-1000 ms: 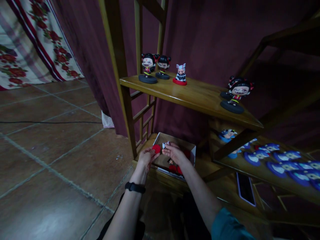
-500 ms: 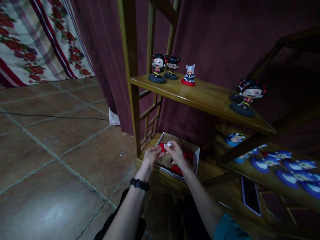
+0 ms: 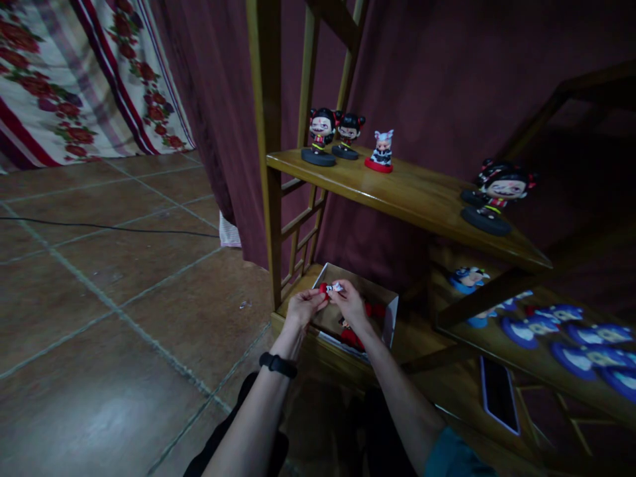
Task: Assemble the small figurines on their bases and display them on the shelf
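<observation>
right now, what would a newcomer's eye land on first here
Probably the front black-haired figurine near the right end of the upper shelf. Below, near the picture's centre, the left hand holds a red base and the right hand a small white figurine beside it, both over an open box. At the lower right, blue figurines cluster together.

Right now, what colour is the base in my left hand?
The base is red, seen best in the head view.
</observation>
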`<act>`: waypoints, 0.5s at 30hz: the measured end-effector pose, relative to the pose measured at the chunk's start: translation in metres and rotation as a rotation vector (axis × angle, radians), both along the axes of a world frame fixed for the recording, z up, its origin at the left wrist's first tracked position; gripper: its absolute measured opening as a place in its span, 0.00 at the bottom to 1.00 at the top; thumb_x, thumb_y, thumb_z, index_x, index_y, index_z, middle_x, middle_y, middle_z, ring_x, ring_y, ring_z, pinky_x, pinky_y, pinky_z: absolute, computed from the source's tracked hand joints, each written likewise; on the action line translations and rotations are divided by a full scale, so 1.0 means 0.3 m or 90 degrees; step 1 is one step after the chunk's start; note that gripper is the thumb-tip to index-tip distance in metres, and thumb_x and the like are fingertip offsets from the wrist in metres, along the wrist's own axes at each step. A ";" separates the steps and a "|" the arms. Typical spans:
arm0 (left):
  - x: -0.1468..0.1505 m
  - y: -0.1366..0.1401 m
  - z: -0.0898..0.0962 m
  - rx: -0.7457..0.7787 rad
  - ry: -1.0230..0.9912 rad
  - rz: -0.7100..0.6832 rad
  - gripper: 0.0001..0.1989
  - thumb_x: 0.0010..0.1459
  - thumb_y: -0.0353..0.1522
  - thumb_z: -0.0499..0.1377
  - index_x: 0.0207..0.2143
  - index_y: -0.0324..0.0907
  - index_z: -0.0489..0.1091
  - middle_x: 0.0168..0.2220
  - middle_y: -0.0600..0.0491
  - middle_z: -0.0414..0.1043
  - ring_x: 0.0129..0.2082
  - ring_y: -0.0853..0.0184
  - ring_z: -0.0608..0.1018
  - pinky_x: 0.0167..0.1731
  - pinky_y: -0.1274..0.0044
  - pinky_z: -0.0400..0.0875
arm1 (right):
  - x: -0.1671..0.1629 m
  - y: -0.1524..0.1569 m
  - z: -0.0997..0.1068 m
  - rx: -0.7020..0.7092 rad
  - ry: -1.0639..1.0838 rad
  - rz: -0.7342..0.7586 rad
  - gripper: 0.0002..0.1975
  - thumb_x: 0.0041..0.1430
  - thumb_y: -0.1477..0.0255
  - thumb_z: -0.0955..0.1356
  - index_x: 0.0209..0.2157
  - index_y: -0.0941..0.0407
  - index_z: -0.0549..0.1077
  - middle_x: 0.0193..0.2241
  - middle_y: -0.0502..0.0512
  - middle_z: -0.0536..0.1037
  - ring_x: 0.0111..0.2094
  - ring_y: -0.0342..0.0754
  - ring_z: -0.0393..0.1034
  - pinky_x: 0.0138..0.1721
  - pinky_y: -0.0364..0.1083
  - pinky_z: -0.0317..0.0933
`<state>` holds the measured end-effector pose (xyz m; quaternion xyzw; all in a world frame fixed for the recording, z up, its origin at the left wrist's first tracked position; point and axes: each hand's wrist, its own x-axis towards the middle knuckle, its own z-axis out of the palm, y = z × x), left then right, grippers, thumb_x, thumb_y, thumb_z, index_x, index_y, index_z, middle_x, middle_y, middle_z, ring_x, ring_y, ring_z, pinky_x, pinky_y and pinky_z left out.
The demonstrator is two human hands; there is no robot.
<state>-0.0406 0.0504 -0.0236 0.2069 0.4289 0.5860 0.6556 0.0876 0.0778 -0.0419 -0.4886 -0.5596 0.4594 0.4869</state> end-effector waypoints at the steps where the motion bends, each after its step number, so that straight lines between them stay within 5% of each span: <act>1: 0.000 0.002 -0.004 0.007 0.000 0.000 0.08 0.42 0.21 0.66 0.28 0.31 0.73 0.26 0.47 0.76 0.26 0.70 0.77 0.33 0.78 0.75 | 0.000 0.001 -0.001 -0.005 0.006 -0.003 0.12 0.45 0.66 0.68 0.35 0.52 0.68 0.33 0.49 0.73 0.33 0.44 0.70 0.31 0.43 0.68; 15: 0.000 0.003 -0.002 0.019 0.033 0.003 0.07 0.40 0.22 0.67 0.26 0.32 0.73 0.24 0.49 0.75 0.24 0.71 0.77 0.31 0.79 0.74 | 0.004 -0.007 0.019 0.030 -0.065 -0.013 0.10 0.47 0.66 0.68 0.34 0.51 0.69 0.32 0.48 0.73 0.33 0.46 0.68 0.34 0.44 0.66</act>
